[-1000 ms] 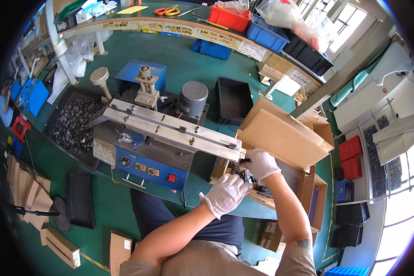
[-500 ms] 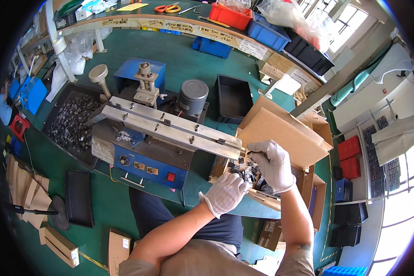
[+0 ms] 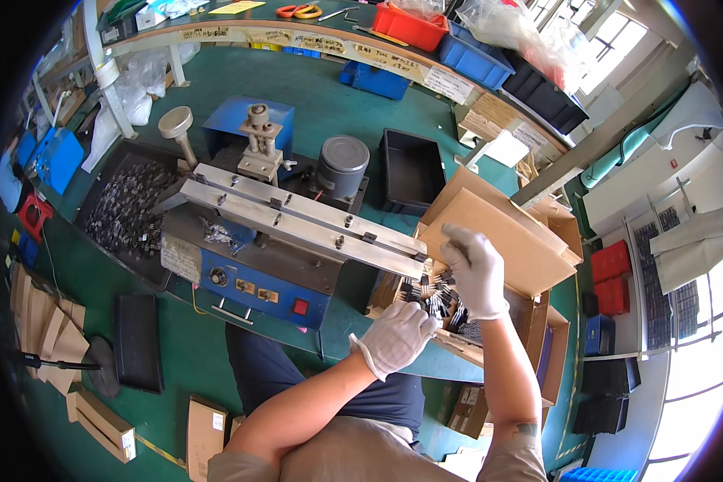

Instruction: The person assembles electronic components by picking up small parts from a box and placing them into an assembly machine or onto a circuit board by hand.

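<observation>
The left hand [image 3: 398,339] rests curled at the near edge of the carton [image 3: 462,350], grip unclear. Inside lie black parts [image 3: 436,304]. Beyond, the right hand [image 3: 477,273] hovers, fingers loosely bent, any hold untellable, raised farther than half a second ago. Parts are seemingly being collected; another grasp would call for fingers parted at the metal rail's [image 3: 297,225] right end.

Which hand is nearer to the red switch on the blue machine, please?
Left. The left hand is to the right of the red switch; the right hand is farther right, in front of the raised cardboard flap.
</observation>
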`<state>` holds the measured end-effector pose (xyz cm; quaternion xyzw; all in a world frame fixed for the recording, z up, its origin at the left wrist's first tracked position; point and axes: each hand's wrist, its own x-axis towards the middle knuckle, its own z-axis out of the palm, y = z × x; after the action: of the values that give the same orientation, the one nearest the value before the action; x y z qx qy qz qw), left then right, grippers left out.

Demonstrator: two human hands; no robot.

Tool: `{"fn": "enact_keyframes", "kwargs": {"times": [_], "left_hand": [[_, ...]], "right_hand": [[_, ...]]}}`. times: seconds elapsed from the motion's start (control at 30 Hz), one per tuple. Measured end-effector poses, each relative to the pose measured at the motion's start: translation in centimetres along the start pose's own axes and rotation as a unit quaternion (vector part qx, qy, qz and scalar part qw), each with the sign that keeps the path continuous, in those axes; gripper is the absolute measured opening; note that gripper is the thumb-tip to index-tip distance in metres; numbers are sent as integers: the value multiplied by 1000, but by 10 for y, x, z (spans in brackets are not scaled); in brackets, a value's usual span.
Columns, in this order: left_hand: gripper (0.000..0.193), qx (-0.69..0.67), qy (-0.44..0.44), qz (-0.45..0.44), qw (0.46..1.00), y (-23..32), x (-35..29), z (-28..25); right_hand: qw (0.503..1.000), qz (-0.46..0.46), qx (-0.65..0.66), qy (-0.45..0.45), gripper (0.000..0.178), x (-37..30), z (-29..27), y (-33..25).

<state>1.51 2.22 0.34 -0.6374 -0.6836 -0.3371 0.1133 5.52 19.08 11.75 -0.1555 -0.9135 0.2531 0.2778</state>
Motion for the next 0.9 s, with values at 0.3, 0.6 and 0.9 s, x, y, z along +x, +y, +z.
{"fn": "enact_keyframes", "kwargs": {"times": [0.3, 0.6, 0.9], "left_hand": [[16, -3, 7, 5, 1000, 0, 2, -2], [14, -7, 0, 1, 1000, 2, 3, -5], [16, 9, 18, 10, 1000, 0, 1, 1]], "right_hand": [[915, 117, -255, -292, 23, -8, 30, 12], [995, 24, -42, -88, 23, -10, -5, 15], [997, -61, 26, -28, 24, -12, -12, -21]]}}
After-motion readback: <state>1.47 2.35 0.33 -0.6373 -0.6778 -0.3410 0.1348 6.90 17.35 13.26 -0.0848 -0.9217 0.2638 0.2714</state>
